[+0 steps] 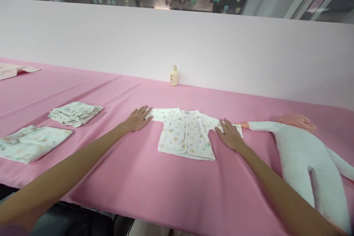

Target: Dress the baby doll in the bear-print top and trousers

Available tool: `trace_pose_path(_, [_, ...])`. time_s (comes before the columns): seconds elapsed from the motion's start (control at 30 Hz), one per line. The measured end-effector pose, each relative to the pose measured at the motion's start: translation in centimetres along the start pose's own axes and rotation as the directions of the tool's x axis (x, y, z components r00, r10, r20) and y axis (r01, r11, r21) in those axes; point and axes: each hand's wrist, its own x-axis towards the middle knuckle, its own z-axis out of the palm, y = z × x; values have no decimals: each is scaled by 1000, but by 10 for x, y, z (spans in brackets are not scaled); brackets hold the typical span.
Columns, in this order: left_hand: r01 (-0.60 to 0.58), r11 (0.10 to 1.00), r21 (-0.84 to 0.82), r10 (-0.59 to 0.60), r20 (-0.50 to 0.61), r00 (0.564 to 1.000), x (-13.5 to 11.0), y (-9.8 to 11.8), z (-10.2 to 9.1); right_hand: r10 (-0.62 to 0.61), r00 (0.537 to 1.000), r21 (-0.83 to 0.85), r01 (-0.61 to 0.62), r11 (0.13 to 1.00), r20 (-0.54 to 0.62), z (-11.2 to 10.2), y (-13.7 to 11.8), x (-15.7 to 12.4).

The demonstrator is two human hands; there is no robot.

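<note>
A small white baby shirt (186, 133) with a bear print lies spread flat on the pink table (155, 188), sleeves stretched out to both sides. My left hand (138, 118) lies flat and open on the end of the left sleeve. My right hand (230, 135) rests flat and open on the right sleeve, fingers spread. Neither hand grips anything.
A baby doll (306, 151) in a white suit lies at the right, its arm reaching toward the shirt. Two folded printed garments (75, 113) (30, 142) lie at the left. A pump bottle (174, 76) stands by the pink back wall. A pale cloth (13, 70) lies far left.
</note>
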Motion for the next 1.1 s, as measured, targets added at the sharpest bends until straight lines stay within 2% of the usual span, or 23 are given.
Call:
trace_pose_path(0.17, [17, 1000, -5, -18, -48, 999, 14, -7, -4, -37, 999, 0, 37, 999, -25, -5, 8, 8])
trace_pose_path(0.3, [91, 996, -12, -92, -162, 982, 24, -31, -12, -48, 984, 19, 52, 998, -172, -18, 26, 15])
trace_pose_path(0.37, [166, 986, -12, -166, -150, 975, 28, -42, -20, -42, 975, -11, 41, 999, -219, -26, 34, 23])
trace_pose_path(0.43, [208, 978, -30, -210, -65, 976, 31, -50, -29, -12, 984, -52, 2, 999, -179, -36, 40, 33])
trace_pose_path(0.53, [227, 964, -141, -221, 55, 974, 35, -56, -43, 34, 999, -90, -35, 995, -3, -50, 43, 48])
trace_pose_path(0.6, [248, 939, -236, -235, 85, 968, 39, -61, -50, 6, 998, -73, -2, 997, 66, -58, 43, 56])
trace_pose_path(0.67, [261, 914, -310, -246, 87, 965, 46, -68, -54, -13, 998, 2, 13, 1000, 59, -64, 41, 62])
trace_pose_path(0.8, [240, 854, -461, -270, 0, 963, 70, -87, -53, 88, 995, 191, -78, 979, -44, -65, 29, 75])
trace_pose_path(0.87, [238, 838, -491, -306, -63, 950, 85, -93, -51, 104, 987, 258, -69, 964, -124, -59, 21, 87])
trace_pose_path(1.0, [251, 881, -400, -347, -187, 919, 110, -96, -52, 111, 953, 350, -5, 937, -284, -41, 10, 120])
trace_pose_path(1.1, [241, 924, -297, -313, -227, 922, 121, -92, -52, 81, 938, 305, 27, 952, -336, -30, 9, 139])
